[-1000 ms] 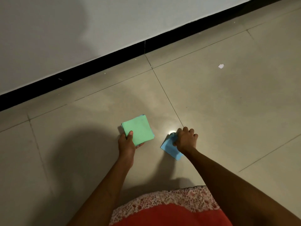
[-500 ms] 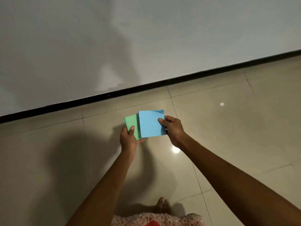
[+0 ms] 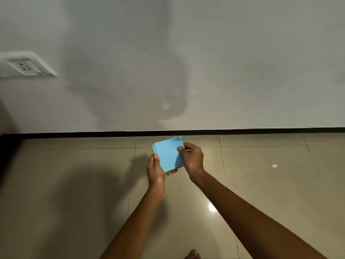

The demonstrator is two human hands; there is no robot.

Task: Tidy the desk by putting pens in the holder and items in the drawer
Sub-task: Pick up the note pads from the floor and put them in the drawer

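Blue square paper sheets [image 3: 168, 156] lie flat on top of a green square paper pad [image 3: 153, 148], so that only a thin green strip shows along the stack's left edge and at its lower corner. The stack is held up in the air above the glossy beige tiled floor [image 3: 74, 184], just in front of the black skirting strip [image 3: 242, 131] where floor meets wall. The left hand [image 3: 155, 170] supports the stack from below at its lower left corner, thumb laid along the left edge on top and fingers curled underneath, one fingertip showing past the bottom edge. The right hand [image 3: 192, 157] grips the stack at its right edge, thumb pressing on the blue top face and fingers wrapped round behind; the blue paper's upper right corner is slightly crumpled. Both forearms reach in from the bottom edge of the view. A small white scrap [image 3: 274, 166] lies on the floor well to the right of the hands, and a bright light reflection shows on a tile nearer the person. A bare toe [image 3: 192, 254] peeks in at the bottom edge. On the grey-white painted wall [image 3: 242, 53], far to the left, sits a white plastic wall socket [image 3: 26, 66].
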